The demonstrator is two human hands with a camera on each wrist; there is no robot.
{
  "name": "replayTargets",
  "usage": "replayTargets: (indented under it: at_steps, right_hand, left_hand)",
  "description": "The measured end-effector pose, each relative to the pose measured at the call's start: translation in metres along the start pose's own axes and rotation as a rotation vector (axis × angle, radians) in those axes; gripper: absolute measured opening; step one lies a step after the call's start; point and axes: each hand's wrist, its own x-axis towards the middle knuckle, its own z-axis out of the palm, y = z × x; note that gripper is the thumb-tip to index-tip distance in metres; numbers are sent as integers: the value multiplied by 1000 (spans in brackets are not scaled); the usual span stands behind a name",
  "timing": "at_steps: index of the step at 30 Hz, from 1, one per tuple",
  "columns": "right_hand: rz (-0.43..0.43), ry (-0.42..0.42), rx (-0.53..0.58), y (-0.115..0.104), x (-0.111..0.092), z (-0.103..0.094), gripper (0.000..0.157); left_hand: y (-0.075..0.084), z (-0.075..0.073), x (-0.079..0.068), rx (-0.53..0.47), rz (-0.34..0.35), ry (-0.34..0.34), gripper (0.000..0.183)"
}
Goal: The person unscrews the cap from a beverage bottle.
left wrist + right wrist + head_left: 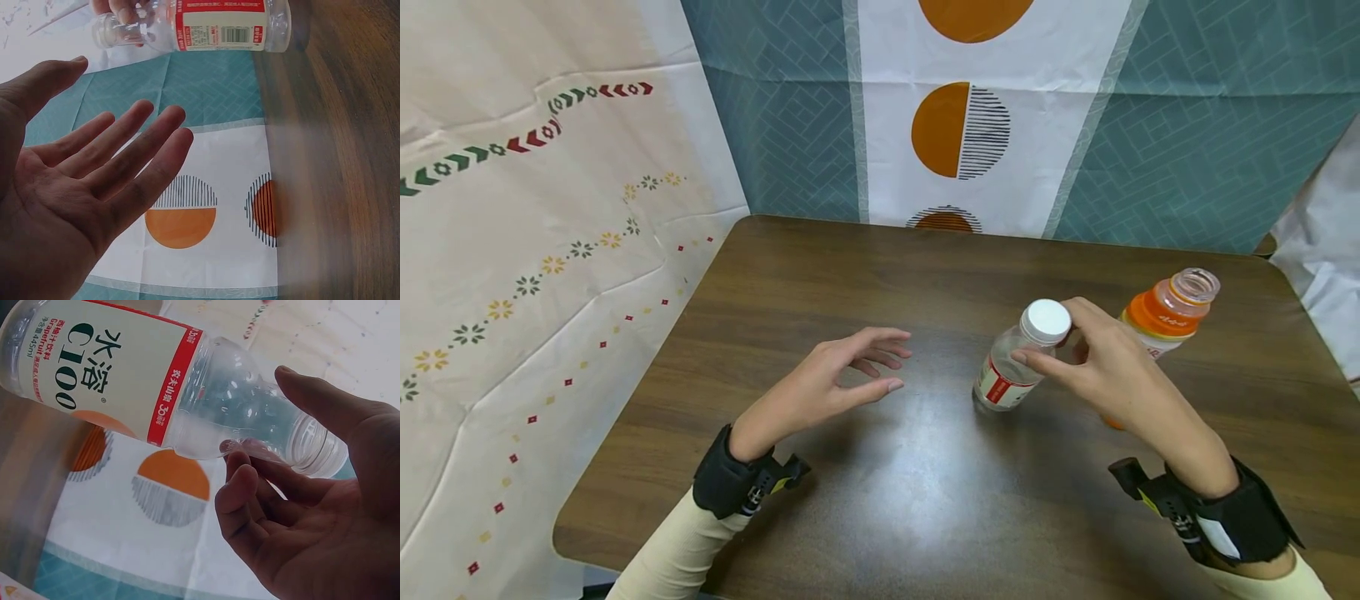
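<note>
My right hand (1108, 367) holds a clear plastic bottle (1000, 379) near its neck, with the thumb on the near side and curled fingers behind. The bottle stands upright on the table and has a red-and-cream label (119, 369) reading C100. Its round top (1047, 321) looks white from above. In the right wrist view, fingertips (231, 447) lie against the bottle's shoulder. To the left, my left hand (831, 379) hovers over the table with its fingers extended and holds nothing. The left wrist view shows that palm (56, 194) facing the same bottle (219, 25).
Behind my right hand stands an orange-labelled bottle (1168, 312) with an uncapped neck, its lower part mostly hidden. The brown wooden table (820, 275) meets a teal and white patterned cloth (895, 125) at the back. A floral cloth (587, 292) hangs on the left.
</note>
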Motion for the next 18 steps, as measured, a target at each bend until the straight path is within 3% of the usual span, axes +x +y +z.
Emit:
replayTargets:
  at_steps: [8,13,18]
  right_hand:
    - [-48,-3,11,-23,3,-8,43]
    - [-127,7,28,-36,6,-10,42]
    - [-198,1,80,-48,9,-9,41]
  left_hand:
    - [3,0,1,-1,9,-4,45]
    - [-9,4,1,9,38,0,47]
    - [-2,4,1,17,46,6,49]
